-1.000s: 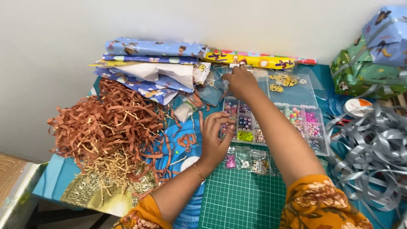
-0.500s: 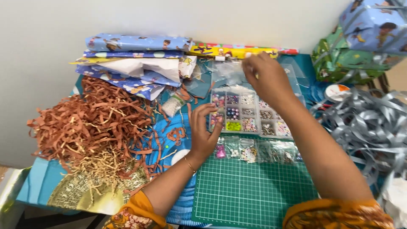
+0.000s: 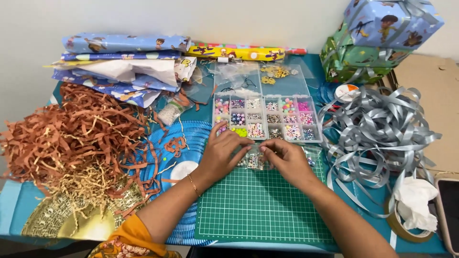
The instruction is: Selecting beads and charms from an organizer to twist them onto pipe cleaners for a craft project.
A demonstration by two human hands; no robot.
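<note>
Bag (image 3: 253, 161): small, clear, apparently holding mixed beads.
Place: lay at the green mat's (image 3: 258, 205) top edge.

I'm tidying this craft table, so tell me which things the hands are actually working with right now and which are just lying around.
In use:
left hand and right hand, both on the small clear bead packet
green cutting mat under them
compartmented bead box just behind

Lying about:
brown paper shred
silver ribbon tangle
wrapping paper rolls
wrapped gifts
tape roll
</note>
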